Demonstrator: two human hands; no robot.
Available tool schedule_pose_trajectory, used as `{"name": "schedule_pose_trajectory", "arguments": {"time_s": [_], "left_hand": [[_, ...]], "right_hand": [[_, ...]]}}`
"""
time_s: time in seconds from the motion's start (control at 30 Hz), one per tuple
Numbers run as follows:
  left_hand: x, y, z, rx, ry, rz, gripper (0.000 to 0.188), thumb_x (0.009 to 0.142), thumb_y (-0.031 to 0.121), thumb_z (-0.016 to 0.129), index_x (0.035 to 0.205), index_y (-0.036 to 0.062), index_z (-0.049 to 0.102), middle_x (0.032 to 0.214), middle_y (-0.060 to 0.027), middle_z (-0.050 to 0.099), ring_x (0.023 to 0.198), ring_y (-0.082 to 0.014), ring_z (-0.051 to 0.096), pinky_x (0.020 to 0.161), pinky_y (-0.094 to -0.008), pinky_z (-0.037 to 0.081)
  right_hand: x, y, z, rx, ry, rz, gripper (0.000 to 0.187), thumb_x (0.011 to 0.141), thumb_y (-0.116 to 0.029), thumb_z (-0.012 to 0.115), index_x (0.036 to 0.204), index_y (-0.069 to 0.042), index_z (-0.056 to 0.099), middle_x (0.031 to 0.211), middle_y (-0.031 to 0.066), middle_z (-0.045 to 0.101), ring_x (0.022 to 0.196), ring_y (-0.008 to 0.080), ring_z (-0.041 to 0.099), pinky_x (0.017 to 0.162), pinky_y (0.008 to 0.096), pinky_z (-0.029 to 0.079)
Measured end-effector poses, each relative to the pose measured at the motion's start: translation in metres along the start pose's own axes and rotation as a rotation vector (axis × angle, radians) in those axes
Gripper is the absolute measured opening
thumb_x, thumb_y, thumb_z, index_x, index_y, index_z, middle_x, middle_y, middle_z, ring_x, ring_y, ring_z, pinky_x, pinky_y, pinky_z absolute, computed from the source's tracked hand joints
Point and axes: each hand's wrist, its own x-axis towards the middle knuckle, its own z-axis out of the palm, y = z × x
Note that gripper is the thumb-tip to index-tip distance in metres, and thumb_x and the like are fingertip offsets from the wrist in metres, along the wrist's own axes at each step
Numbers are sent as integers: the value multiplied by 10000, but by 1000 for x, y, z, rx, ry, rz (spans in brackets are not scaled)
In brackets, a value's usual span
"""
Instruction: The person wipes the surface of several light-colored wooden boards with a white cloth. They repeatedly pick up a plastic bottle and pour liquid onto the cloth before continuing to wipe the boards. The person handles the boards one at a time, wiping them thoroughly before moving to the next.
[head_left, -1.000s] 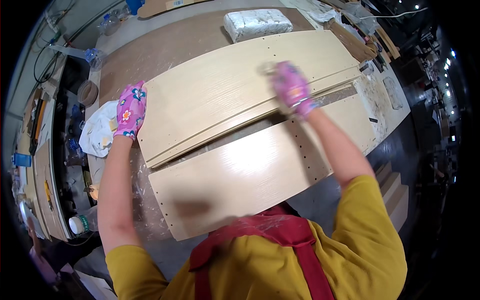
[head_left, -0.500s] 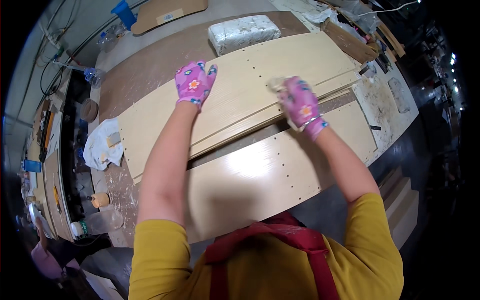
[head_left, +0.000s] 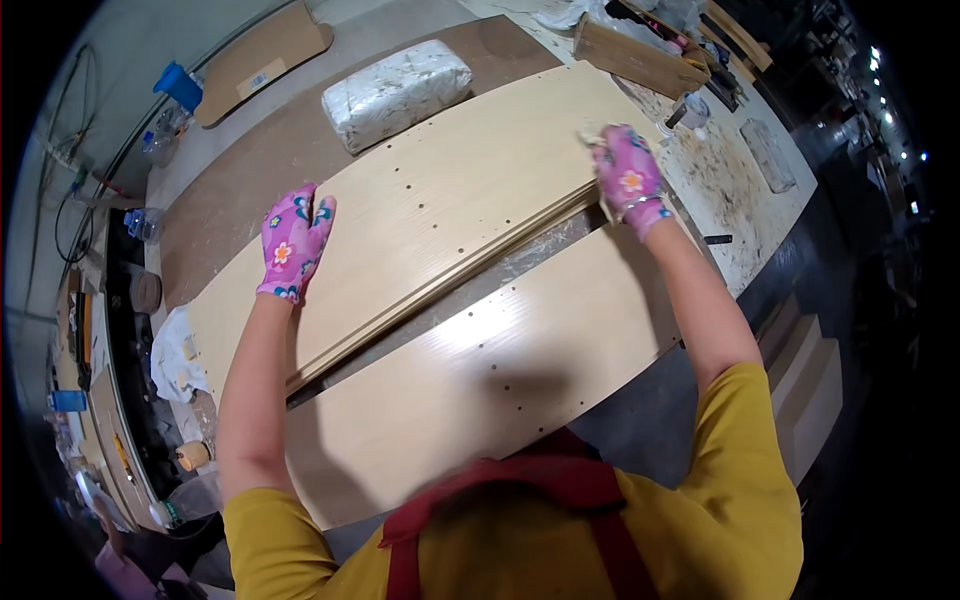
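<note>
My left hand (head_left: 295,245), in a pink flowered glove, lies flat on the left part of a pale wood-grain board (head_left: 500,150) with small dark holes. My right hand (head_left: 632,180), gloved alike, is at that board's right end. It is closed around a crumpled cream cloth (head_left: 589,140), pressed to the board and partly hidden by the fingers. The board seems to rest on at least one other. Nearer to me lies a second pale board (head_left: 420,420), also with holes, across a narrow gap.
A wrapped white block (head_left: 395,95) sits behind the boards. Cardboard (head_left: 265,65) and a blue cup (head_left: 178,87) are at the far left. A white rag (head_left: 175,360), an orange-tan jar (head_left: 192,456) and a plastic bottle (head_left: 190,500) line the left. A wooden box (head_left: 640,55) stands far right.
The far board now lies more aligned on its stack, its ledge gone. My right hand with the cloth has moved right to the board's end. The view has turned, and my left hand appears farther left.
</note>
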Motion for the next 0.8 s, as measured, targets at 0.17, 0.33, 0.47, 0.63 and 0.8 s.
{"name": "schedule_pose_trajectory", "arguments": {"time_s": [0.17,0.33,0.47,0.63,0.8], "left_hand": [[-9,-16,9,63,74,15,424,925,368,551,1168,28,618,1131,-205,638,1077,-371,587,959,-421,439],[-4,-7,5,17,48,-7,379,933,325,542,1159,33,629,1109,-198,647,1056,-364,595,951,-423,442],[-1,-10,7,-12,76,-50,324,948,255,502,1132,32,648,1084,-187,657,1042,-351,601,939,-417,446],[-4,-14,6,-9,69,-47,332,962,229,449,1130,26,651,1084,-190,656,1035,-350,602,940,-414,445],[-6,-8,1,-53,48,-82,347,961,229,435,1139,18,647,1080,-192,653,1030,-350,598,947,-414,429]], "right_hand": [[-13,-118,8,35,-271,-440,232,846,-209,520,1010,-60,589,891,145,645,810,273,642,736,409,512],[54,54,-31,595,-109,486,241,971,-260,430,1016,-108,611,854,50,652,675,156,588,620,330,506],[84,34,-68,707,-174,457,268,932,-265,519,1152,-123,578,1071,88,653,892,195,648,786,347,537],[17,-184,16,382,-529,-789,294,873,-265,580,1136,-139,617,1130,133,613,1044,264,618,929,429,465],[109,-97,60,361,-349,-296,216,907,-202,482,866,-72,650,760,133,661,636,267,664,588,367,569]]}}
